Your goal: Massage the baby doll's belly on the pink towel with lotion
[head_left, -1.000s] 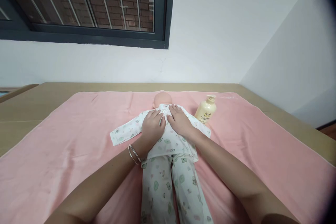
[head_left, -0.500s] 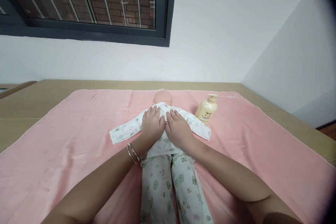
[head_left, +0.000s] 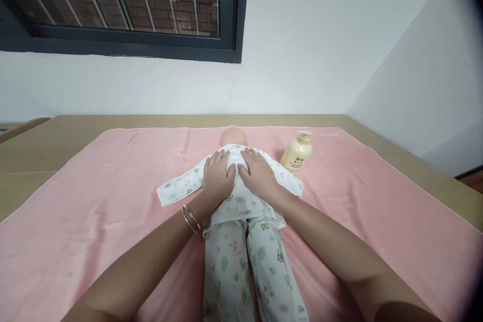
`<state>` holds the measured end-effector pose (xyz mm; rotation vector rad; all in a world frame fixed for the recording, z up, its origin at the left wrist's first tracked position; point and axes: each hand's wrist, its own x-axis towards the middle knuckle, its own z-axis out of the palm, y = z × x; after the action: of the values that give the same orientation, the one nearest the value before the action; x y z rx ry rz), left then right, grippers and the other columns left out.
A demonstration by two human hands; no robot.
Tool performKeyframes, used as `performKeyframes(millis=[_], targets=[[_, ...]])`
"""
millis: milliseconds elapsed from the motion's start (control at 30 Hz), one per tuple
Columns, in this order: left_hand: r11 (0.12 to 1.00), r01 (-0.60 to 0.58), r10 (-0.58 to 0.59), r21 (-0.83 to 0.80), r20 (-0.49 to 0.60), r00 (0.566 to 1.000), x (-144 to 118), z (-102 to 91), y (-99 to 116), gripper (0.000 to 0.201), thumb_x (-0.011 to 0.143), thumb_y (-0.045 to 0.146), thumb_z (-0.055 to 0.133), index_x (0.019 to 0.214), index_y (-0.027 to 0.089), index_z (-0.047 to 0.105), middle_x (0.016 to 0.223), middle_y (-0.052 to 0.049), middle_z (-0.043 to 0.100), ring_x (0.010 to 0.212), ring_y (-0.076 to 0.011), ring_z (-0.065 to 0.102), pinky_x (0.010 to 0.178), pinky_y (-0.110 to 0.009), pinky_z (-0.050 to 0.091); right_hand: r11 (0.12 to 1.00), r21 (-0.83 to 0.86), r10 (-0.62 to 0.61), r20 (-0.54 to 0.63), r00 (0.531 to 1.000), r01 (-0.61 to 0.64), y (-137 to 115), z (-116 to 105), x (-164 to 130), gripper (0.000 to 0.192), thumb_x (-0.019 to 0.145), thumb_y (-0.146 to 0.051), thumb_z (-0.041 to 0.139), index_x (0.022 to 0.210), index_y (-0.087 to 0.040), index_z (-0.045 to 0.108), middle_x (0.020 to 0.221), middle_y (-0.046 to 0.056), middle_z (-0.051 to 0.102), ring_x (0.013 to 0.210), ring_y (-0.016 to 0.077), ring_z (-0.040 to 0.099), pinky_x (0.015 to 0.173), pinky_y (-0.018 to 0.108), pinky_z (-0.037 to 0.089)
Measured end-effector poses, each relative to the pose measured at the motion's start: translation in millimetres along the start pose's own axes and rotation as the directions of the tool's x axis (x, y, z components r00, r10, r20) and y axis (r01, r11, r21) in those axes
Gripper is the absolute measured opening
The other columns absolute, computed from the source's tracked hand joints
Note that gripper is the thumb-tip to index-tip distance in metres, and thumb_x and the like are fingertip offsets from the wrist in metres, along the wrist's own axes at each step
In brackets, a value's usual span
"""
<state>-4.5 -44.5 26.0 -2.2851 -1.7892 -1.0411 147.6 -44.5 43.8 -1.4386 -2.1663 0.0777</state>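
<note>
A baby doll (head_left: 241,206) in a white printed top and trousers lies stretched out on a pink sheet (head_left: 124,171), its bare round head (head_left: 233,137) at the far end. Both of its sleeves spread out sideways. My left hand (head_left: 219,177) rests flat on the left part of the doll's upper body, fingers stretched toward the head. On the right part, my right hand (head_left: 258,173) lies flat too, fingers extended. The two thumbs come close together near the doll's midline. Neither hand grips anything. Bangles (head_left: 191,218) circle my left wrist.
A cream pump bottle (head_left: 297,153) stands tilted in view beside the doll's right-side sleeve. Under the sheet is a tan table surface (head_left: 294,119), which meets a white wall (head_left: 302,60). Above, a dark-framed window (head_left: 230,45) shows metal bars and bricks.
My right hand has shifted slightly right and toward the doll's head, widening the gap between the hands. My left hand stays nearly in place. The view has tilted a little.
</note>
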Motion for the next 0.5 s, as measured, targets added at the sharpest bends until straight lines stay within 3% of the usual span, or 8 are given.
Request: performKeyframes(millis=[133,333,500], targets=[[0.999,-0.028,0.028,0.027,-0.004,1.0,-0.1,-1.9,-0.1,0.045,0.092,0.03,0.038,0.131,0.012,0.051,0.137,-0.015,0.054,0.13,-0.0307,0.044,0.11,-0.052,0.033,1.0,-0.001,-0.014,-0.009,1.0,0.013,-1.1,0.0,-1.7,0.053,0.096,-0.036,0.035,0.14,-0.008,0.043,0.146,0.015,0.041,0.138,0.0252,0.032,0.116,0.041,0.021],[0.953,-0.299,0.299,0.058,-0.004,0.954,1.2,-8.1,-0.9,0.035,0.09,0.019,0.036,0.117,0.013,0.059,0.123,-0.013,0.061,0.119,-0.0264,0.052,0.106,-0.045,0.038,1.0,0.008,-0.008,-0.006,1.0,0.008,0.7,0.8,-1.0,0.052,0.095,-0.035,0.036,0.139,-0.008,0.044,0.145,0.014,0.042,0.138,0.0248,0.032,0.116,0.041,0.021],[0.949,-0.313,0.314,0.024,-0.059,0.948,1.7,-9.4,-0.9,0.024,0.09,0.023,0.041,0.099,0.017,0.062,0.106,-0.011,0.066,0.11,-0.0256,0.056,0.098,-0.043,0.044,1.0,0.012,-0.009,0.009,1.0,0.009,3.3,2.1,1.7,0.053,0.094,-0.034,0.038,0.14,-0.01,0.043,0.146,0.013,0.041,0.138,0.0249,0.031,0.116,0.041,0.021]])
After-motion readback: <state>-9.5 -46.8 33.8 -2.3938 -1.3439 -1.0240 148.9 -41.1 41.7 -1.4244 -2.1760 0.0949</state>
